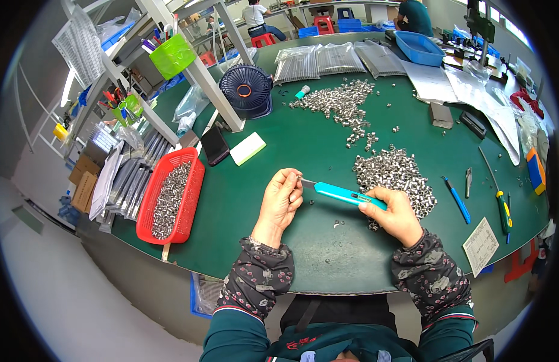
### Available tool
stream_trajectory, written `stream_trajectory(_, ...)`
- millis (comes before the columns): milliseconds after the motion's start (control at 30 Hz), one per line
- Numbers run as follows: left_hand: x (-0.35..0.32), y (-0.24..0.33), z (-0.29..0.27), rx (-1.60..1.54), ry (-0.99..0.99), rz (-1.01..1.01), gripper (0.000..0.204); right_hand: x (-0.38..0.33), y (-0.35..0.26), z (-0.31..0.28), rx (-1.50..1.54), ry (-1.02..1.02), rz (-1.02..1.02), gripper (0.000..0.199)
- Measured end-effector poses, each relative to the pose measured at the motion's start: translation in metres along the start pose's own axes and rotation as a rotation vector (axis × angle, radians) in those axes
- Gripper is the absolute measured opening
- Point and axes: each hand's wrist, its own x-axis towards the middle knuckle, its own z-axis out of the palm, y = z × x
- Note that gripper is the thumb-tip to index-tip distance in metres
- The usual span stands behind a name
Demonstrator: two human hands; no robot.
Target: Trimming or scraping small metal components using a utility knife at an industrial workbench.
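Note:
My right hand [395, 215] grips a turquoise utility knife [350, 196] whose blade points left. The blade tip meets the fingertips of my left hand [278, 204], which pinch a small shiny metal ring, mostly hidden by the fingers. Just beyond my right hand lies a pile of small metal rings [391, 175] on the green table. A second heap of metal rings [340, 104] spreads farther back. On the left stands a red plastic basket [194, 199] partly filled with similar metal parts.
A phone [215, 146], a pale notepad [248, 148] and a dark blue fan [246, 90] sit left of centre. To the right lie a blue pen-like tool [457, 202], a screwdriver [504, 211] and a paper slip [481, 246]. Packed bags [340, 59] and a blue tray [419, 48] line the back.

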Motion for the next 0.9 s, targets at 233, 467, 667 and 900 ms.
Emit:
stream_trajectory(233, 0.000, -0.004, -0.002, 0.063, 0.027, -0.081, 0.014, -0.007, -0.004, 0.001, -0.280, 0.293, -0.359, 0.025)
stream_trajectory(467, -0.003, 0.004, 0.007, -0.133, -0.031, -0.140, 0.012, 0.005, -0.007, -0.017, 0.085, 0.528, -0.175, 0.022)
stream_trajectory(667, -0.020, -0.030, 0.053, 0.815, -0.171, -0.073, 0.008, 0.008, -0.003, -0.014, 0.081, 0.551, -0.207, 0.021)
stream_trajectory(900, -0.041, -0.057, 0.086, 1.407, -0.420, 0.252, 0.016, 0.007, 0.000, -0.014, 0.072, 0.554, -0.189, 0.023)
